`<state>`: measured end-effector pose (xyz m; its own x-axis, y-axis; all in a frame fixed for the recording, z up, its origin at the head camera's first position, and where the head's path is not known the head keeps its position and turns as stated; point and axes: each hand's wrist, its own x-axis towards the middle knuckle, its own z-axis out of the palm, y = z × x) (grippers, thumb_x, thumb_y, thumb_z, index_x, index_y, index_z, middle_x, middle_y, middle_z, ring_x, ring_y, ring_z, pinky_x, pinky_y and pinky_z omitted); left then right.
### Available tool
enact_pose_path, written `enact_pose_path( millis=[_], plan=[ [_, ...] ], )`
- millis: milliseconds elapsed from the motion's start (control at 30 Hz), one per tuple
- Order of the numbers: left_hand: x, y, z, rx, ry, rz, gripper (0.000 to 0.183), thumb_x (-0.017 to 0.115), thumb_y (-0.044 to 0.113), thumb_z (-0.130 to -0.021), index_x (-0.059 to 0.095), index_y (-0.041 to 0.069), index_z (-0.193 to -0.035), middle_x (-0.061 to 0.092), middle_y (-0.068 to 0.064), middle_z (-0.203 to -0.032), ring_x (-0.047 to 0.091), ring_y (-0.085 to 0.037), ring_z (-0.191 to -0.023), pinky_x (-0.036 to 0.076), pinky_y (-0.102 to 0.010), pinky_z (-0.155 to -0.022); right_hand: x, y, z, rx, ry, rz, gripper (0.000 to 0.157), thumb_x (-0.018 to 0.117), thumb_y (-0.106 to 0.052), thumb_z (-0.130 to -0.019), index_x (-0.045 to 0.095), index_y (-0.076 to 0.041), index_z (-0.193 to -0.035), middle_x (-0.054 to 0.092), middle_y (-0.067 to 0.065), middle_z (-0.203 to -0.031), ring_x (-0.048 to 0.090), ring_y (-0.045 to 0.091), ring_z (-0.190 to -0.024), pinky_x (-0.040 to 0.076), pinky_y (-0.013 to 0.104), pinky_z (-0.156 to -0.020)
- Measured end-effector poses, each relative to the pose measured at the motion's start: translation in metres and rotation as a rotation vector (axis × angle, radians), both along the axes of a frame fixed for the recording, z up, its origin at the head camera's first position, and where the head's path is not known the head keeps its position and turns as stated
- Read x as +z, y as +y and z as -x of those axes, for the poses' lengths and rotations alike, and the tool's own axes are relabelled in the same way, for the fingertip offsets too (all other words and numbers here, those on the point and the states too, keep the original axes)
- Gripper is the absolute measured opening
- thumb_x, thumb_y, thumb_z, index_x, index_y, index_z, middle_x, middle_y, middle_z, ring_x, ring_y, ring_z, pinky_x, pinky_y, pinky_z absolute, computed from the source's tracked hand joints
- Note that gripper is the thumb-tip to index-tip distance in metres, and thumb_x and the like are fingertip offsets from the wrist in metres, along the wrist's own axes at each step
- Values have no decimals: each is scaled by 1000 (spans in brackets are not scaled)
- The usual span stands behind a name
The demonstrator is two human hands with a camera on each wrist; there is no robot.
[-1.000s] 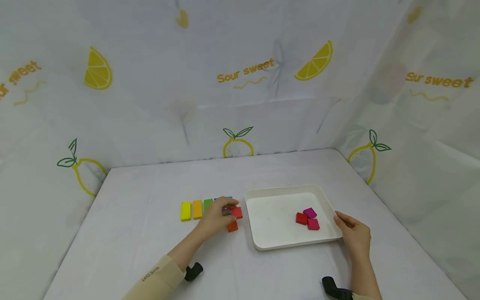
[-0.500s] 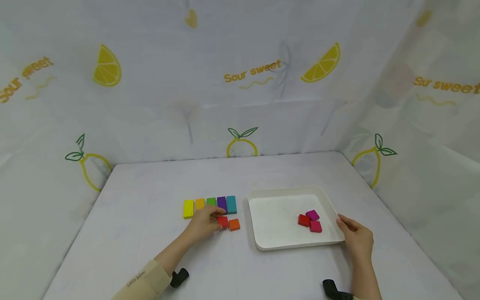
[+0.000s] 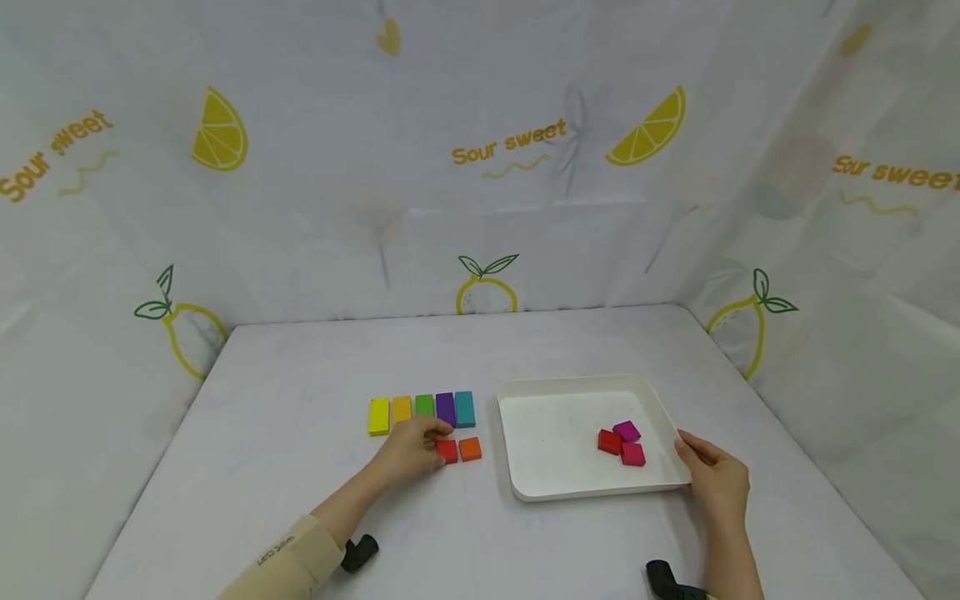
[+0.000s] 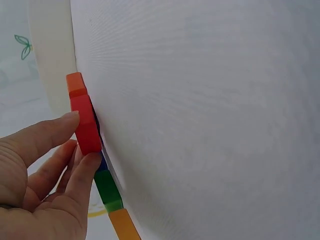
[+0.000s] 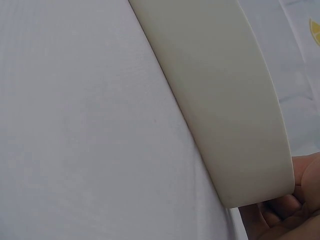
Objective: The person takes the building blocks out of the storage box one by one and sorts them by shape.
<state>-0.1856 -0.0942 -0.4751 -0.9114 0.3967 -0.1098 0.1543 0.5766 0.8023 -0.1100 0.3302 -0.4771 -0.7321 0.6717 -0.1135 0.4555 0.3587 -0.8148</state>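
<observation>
My left hand (image 3: 408,450) pinches a red block (image 4: 86,125) between thumb and fingers, low over the cloth; whether it touches the cloth I cannot tell. Just right of it lies an orange block (image 3: 470,449). Behind runs a row of upright-laid yellow (image 3: 378,417), amber (image 3: 402,408), green (image 3: 424,405), purple (image 3: 446,409) and teal (image 3: 465,409) blocks, the amber and green ones partly covered by the hand. My right hand (image 3: 716,479) holds the near right corner of a white tray (image 3: 555,491). In the right wrist view only the tray's outer wall (image 5: 225,100) and part of the hand show.
Inside the tray lie a red block (image 3: 609,442), a magenta block (image 3: 627,431) and a pink block (image 3: 633,454), close together. White cloth covers the table (image 3: 315,358). A printed white curtain (image 3: 330,167) stands behind and at both sides.
My left hand has moved left and nearer with the red block, from beside the tray to the left of the orange block. The right hand stays on the tray. The head view has shifted slightly.
</observation>
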Motion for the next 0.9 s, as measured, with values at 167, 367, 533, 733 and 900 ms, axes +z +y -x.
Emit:
enact_pose_path(
  millis=[167, 367, 533, 733, 900],
  plan=[
    [-3, 0, 1, -6, 6, -4, 39, 77, 1, -81, 67, 4, -118, 69, -10, -118, 64, -22, -105, 58, -40, -95, -1, 0, -1, 2, -11, -9, 48, 66, -44, -92, 69, -10, -126, 76, -13, -100, 41, -20, -85, 39, 1, -69],
    [-6, -2, 3, -11, 1, -26, 38, 76, 1, -81, 67, 4, -118, 69, -11, -119, 65, -23, -107, 58, -41, -96, -2, 1, 0, 3, -8, -3, 50, 65, -46, -91, 69, -10, -126, 76, -15, -99, 41, -20, -88, 38, 2, -70],
    [-8, -4, 5, -6, -16, -48, 37, 76, 2, -81, 68, 5, -117, 69, -11, -119, 66, -24, -109, 58, -40, -96, -2, 1, 2, 10, -12, -15, 50, 64, -47, -92, 69, -10, -125, 75, 3, -116, 43, -17, -90, 39, 4, -70],
    [-9, -5, 6, -4, -42, -60, 38, 77, 3, -81, 67, 6, -118, 69, -10, -120, 66, -25, -110, 58, -39, -97, -3, 1, 2, 7, -12, -21, 49, 65, -47, -92, 69, -10, -125, 73, 9, -121, 42, -18, -88, 39, 5, -71],
    [-9, -4, 6, -16, -20, -54, 39, 77, 3, -81, 67, 4, -119, 68, -11, -120, 65, -27, -113, 57, -40, -97, -1, 2, 1, 2, -9, -16, 49, 66, -47, -91, 69, -11, -125, 77, -11, -101, 42, -20, -87, 39, 2, -70]
  ],
)
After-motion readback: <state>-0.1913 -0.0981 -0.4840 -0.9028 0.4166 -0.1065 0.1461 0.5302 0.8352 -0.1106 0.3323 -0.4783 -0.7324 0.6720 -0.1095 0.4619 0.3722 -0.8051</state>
